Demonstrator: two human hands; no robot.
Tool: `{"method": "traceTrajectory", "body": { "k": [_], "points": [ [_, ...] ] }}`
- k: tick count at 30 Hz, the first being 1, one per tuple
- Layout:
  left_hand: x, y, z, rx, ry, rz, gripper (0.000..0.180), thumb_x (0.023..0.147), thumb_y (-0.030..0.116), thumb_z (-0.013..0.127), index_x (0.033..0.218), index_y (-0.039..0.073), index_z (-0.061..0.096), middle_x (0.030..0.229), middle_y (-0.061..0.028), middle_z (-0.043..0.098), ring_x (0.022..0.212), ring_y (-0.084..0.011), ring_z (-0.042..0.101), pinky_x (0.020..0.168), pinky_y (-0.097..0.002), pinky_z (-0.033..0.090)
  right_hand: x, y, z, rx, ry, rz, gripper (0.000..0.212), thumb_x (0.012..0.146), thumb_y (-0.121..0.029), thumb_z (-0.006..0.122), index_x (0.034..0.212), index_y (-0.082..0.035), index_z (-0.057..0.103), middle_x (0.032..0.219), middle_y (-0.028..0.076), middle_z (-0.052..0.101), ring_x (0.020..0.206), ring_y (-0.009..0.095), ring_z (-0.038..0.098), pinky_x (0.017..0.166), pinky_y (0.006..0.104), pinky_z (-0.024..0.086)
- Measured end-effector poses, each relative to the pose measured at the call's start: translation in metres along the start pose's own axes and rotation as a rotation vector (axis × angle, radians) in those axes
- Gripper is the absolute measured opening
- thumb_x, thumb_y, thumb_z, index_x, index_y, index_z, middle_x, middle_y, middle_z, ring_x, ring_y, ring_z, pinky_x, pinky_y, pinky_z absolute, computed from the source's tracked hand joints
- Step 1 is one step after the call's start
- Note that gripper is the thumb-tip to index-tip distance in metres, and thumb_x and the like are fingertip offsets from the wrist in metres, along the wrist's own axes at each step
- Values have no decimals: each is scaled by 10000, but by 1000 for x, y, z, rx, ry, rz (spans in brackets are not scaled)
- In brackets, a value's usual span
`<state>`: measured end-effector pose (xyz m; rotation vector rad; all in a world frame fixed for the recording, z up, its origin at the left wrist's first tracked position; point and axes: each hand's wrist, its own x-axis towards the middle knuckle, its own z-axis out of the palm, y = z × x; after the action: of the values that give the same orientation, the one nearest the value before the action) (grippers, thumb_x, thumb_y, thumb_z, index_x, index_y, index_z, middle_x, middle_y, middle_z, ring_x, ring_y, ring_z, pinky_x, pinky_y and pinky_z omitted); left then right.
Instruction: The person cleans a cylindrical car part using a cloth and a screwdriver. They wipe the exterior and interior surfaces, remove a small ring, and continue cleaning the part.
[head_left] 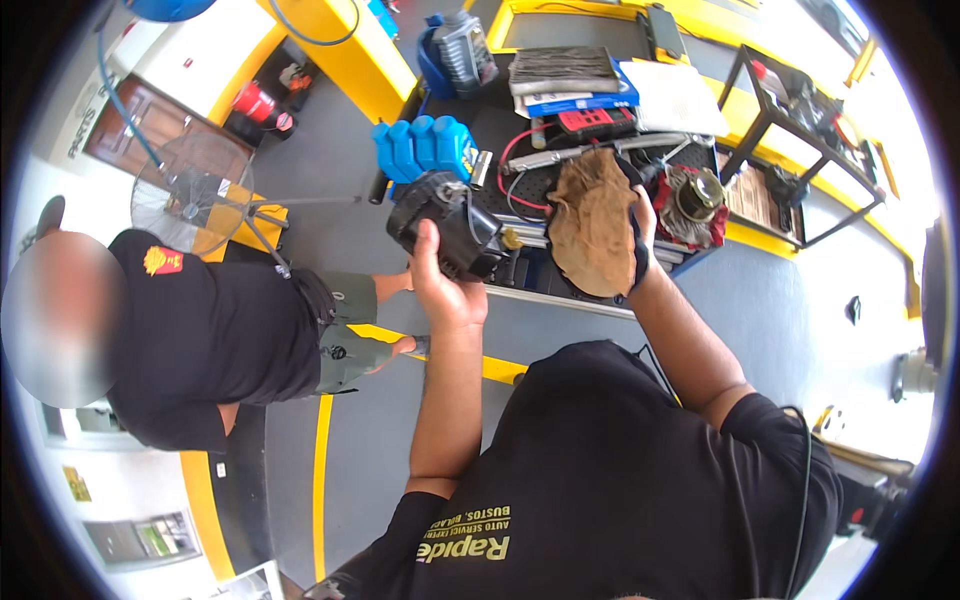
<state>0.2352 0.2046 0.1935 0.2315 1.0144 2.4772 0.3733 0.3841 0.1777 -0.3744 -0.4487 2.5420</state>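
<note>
My left hand [448, 298] is wrapped around a black moulded plastic housing [436, 212], with the thumb laid along its near side. The fingers beneath it are mostly hidden. My right hand [645, 228] grips the right edge of a brown, stained, crumpled cloth-like piece [594, 228] with a black rim or backing; its exact kind I cannot make out. Both things are held up apart from each other, above the near edge of a dark tool cart [570, 295]. Just beyond the housing stand several blue bottles [425, 148].
On the cart lie a grey jug [464, 55], a pleated filter [563, 72], a red device [592, 124] with a red cable, and a metal can [699, 193] on a red rag. A person [210, 320] stands at my left, near a fan [192, 205]. A metal rack [800, 150] stands right.
</note>
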Motion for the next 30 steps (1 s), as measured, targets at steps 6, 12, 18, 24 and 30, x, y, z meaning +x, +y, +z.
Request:
{"method": "traceTrajectory", "body": {
  "k": [6, 12, 18, 24, 30],
  "points": [
    [-6, -12, 17, 83, -56, 6, 555, 1045, 343, 682, 1498, 46, 563, 1377, -145, 689, 1247, -291, 695, 1086, -479, 565, -15, 43, 27, -1438, -272, -700, 309, 948, -91, 737, 1207, -16, 585, 1175, 199, 606, 1101, 381, 654, 920, 464, 540],
    [-1, -12, 25, 216, -88, 213, 529, 1021, 270, 705, 1468, 42, 536, 1362, -144, 662, 1215, -287, 692, 1062, -471, 577, -15, 36, 27, -1362, -312, -801, 319, 900, 77, 674, 1191, -2, 571, 1134, 183, 571, 1087, 369, 613, 949, 426, 524],
    [-4, -11, 15, 119, -102, 186, 571, 960, 139, 819, 1421, 50, 495, 1309, -114, 637, 1175, -237, 675, 1026, -395, 587, -21, 13, 16, -1504, -645, -712, 432, 829, 90, 691, 1230, -26, 579, 1237, 197, 545, 1198, 406, 616, 1021, 458, 536],
    [-4, -21, 0, 60, -56, 30, 619, 1013, 338, 760, 1528, 66, 551, 1401, -110, 688, 1272, -275, 694, 1113, -490, 564, -2, -11, -37, -574, -185, -119, 328, 1047, -192, 721, 1328, -51, 629, 1318, 172, 709, 1189, 290, 674, 1030, 463, 574],
    [-3, -32, -6, 41, -142, -88, 569, 1054, 408, 689, 1478, 40, 598, 1381, -126, 714, 1257, -286, 706, 1112, -486, 554, -25, 14, -1, -354, 196, 4, 411, 1108, -400, 584, 1310, -43, 615, 1185, 206, 659, 1107, 371, 637, 990, 501, 538]
  ]
}}
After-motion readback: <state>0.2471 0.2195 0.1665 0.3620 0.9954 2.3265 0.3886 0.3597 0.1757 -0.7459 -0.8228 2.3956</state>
